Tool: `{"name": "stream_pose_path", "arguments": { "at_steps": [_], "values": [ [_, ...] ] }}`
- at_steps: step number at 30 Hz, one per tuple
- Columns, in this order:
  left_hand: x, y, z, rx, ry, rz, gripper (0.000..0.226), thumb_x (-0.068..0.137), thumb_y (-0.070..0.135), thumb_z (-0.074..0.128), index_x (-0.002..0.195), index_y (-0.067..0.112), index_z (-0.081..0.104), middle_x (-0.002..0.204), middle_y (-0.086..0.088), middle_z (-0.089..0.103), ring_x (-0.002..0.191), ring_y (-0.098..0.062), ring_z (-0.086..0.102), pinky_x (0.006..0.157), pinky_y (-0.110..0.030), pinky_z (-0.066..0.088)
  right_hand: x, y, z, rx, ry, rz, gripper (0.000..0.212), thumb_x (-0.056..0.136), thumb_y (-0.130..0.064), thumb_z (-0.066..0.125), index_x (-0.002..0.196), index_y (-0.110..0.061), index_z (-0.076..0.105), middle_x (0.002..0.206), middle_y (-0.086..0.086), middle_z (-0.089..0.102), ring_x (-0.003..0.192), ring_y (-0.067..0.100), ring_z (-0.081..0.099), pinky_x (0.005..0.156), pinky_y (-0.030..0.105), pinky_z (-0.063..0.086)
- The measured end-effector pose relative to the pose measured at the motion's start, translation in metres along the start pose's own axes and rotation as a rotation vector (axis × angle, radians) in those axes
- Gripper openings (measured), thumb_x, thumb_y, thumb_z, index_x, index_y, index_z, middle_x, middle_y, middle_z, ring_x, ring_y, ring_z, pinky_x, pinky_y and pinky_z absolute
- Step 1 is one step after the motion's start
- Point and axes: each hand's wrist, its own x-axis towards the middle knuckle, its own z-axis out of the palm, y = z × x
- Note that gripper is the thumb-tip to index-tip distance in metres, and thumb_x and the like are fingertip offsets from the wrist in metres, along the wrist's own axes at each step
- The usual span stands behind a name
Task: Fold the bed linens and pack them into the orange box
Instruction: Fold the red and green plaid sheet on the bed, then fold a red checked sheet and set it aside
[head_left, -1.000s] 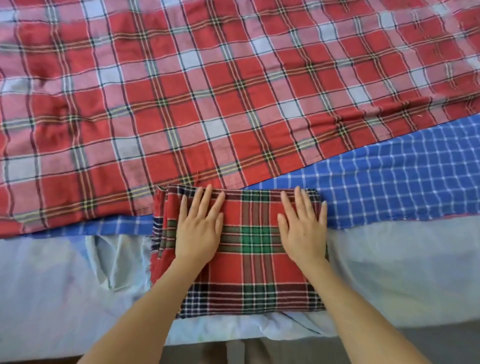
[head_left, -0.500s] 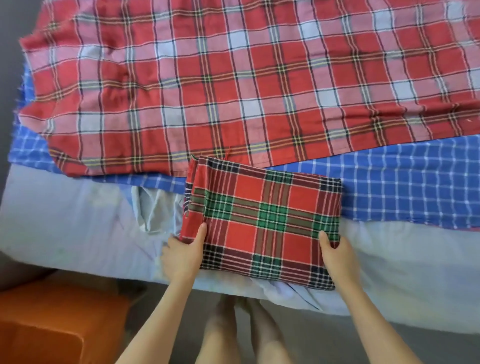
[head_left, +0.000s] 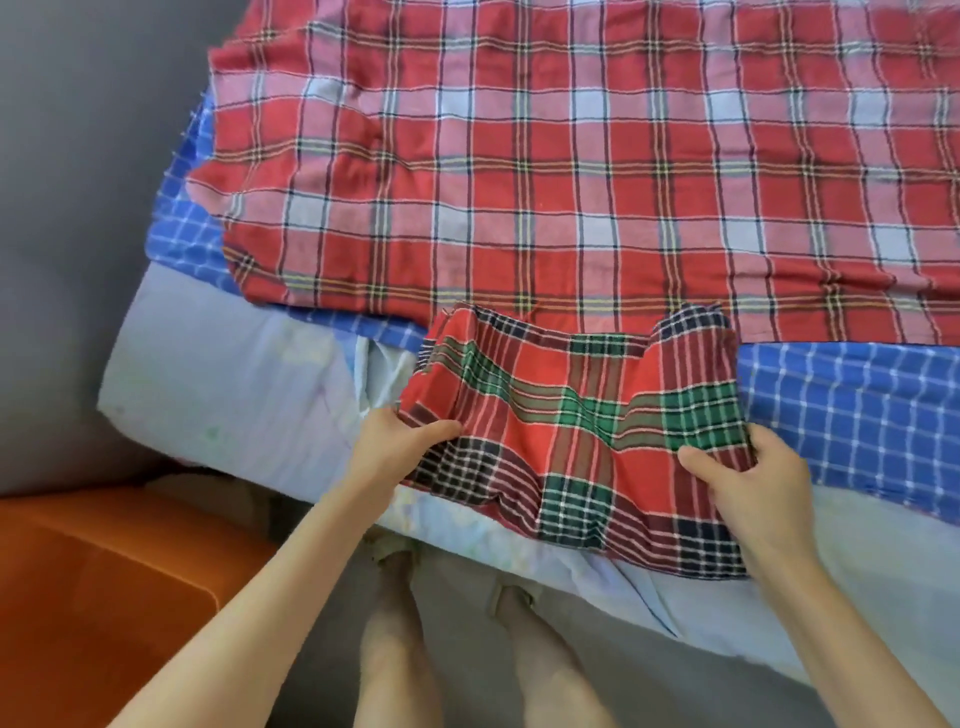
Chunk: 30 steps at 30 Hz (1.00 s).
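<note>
The bed, covered in a pale blue sheet, fills most of the view, its near edge running from the left down toward the lower right. Spread flat over its far part lies a large red plaid sheet, and under that a blue checked sheet shows along the left border and at the right. The grey floor lies to the left of the bed, and on it at the lower left stands the orange box, close to the bed's corner and well apart from both hands. At the bed's near edge is the folded red-and-green plaid cloth – it sags and wrinkles in the middle, its far corners stand up against the red sheet, and its near edge hangs past the mattress edge. The left hand grips the cloth's left side, thumb on top and fingers tucked beneath, out of sight. The right hand grips the right side – thumb pressed on top, fingers curled round the edge. The person's bare feet show on the floor below, between the forearms.
</note>
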Motion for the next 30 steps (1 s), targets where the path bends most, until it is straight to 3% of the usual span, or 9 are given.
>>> {"name": "stream_pose_path", "arguments": {
  "at_steps": [3,6,10,12,15,19,22,26,30],
  "values": [
    [-0.008,0.011,-0.062,0.018,0.083,0.092,0.015,0.071,0.02,0.08,0.074,0.021,0.066,0.065,0.006,0.07,0.061,-0.01,0.068,0.057,-0.021,0.052,-0.026,-0.05,0.025,0.042,-0.055,-0.137,0.018,0.077,-0.02,0.075,0.085,-0.028,0.062,0.082,-0.014,0.067,0.078,0.012,0.066,0.072,0.034,0.053],
    [-0.004,0.011,-0.141,0.121,0.236,0.112,0.019,0.073,0.025,0.079,0.08,0.021,0.062,0.074,0.005,0.065,0.068,-0.012,0.063,0.061,-0.025,0.049,-0.049,-0.093,0.082,0.071,-0.133,-0.249,0.025,0.078,-0.018,0.074,0.096,-0.027,0.059,0.086,-0.019,0.064,0.081,0.004,0.063,0.07,0.028,0.05],
    [0.024,0.001,-0.245,0.516,0.528,0.164,0.041,0.069,0.039,0.08,0.09,0.007,0.063,0.088,-0.009,0.06,0.086,-0.031,0.059,0.074,-0.041,0.048,-0.084,-0.13,0.195,0.031,-0.256,-0.302,0.026,0.08,-0.02,0.071,0.102,-0.024,0.057,0.091,-0.016,0.063,0.082,0.004,0.056,0.076,0.027,0.048],
    [0.04,-0.007,-0.284,0.672,0.616,0.167,0.039,0.07,0.039,0.079,0.086,0.006,0.067,0.093,-0.015,0.058,0.091,-0.037,0.056,0.077,-0.044,0.046,-0.101,-0.141,0.251,0.032,-0.26,-0.327,0.031,0.08,-0.02,0.07,0.109,-0.02,0.059,0.1,-0.009,0.066,0.092,0.01,0.059,0.083,0.029,0.049],
    [0.07,-0.027,-0.322,0.881,0.655,0.063,0.04,0.072,0.045,0.075,0.087,0.008,0.071,0.097,-0.018,0.058,0.096,-0.04,0.055,0.081,-0.044,0.042,-0.112,-0.151,0.31,-0.072,-0.29,-0.261,0.03,0.083,-0.025,0.067,0.111,-0.021,0.057,0.107,-0.006,0.066,0.099,0.016,0.062,0.084,0.033,0.052],
    [0.114,-0.054,-0.345,1.122,0.536,-0.085,0.04,0.085,0.046,0.059,0.106,0.013,0.068,0.109,-0.013,0.055,0.104,-0.034,0.052,0.089,-0.042,0.042,-0.092,-0.151,0.352,-0.551,-0.419,-0.164,0.018,0.086,-0.027,0.056,0.1,-0.018,0.059,0.102,-0.001,0.068,0.092,0.024,0.064,0.077,0.031,0.052],
    [0.14,-0.05,-0.345,1.092,0.542,-0.082,0.038,0.089,0.037,0.055,0.113,0.009,0.062,0.118,-0.016,0.053,0.111,-0.035,0.048,0.093,-0.043,0.039,-0.059,-0.164,0.341,-0.728,-0.399,-0.148,0.019,0.089,-0.03,0.05,0.097,-0.016,0.061,0.097,0.002,0.065,0.095,0.025,0.062,0.076,0.028,0.048],
    [0.173,-0.011,-0.322,0.927,0.563,0.216,0.024,0.086,0.022,0.057,0.098,0.003,0.066,0.106,-0.021,0.059,0.096,-0.041,0.053,0.081,-0.044,0.042,0.001,-0.183,0.305,-0.714,-0.228,-0.163,0.036,0.091,-0.038,0.051,0.122,-0.02,0.057,0.118,0.007,0.063,0.112,0.03,0.057,0.087,0.034,0.045],
    [0.217,0.042,-0.296,0.6,0.483,0.23,0.029,0.091,0.02,0.051,0.109,0.004,0.068,0.114,-0.022,0.061,0.104,-0.04,0.056,0.086,-0.041,0.044,0.062,-0.175,0.285,-0.869,-0.12,-0.2,0.068,0.086,-0.048,0.058,0.145,-0.025,0.032,0.14,0.006,0.048,0.125,0.03,0.047,0.098,0.039,0.041]
  ]
}}
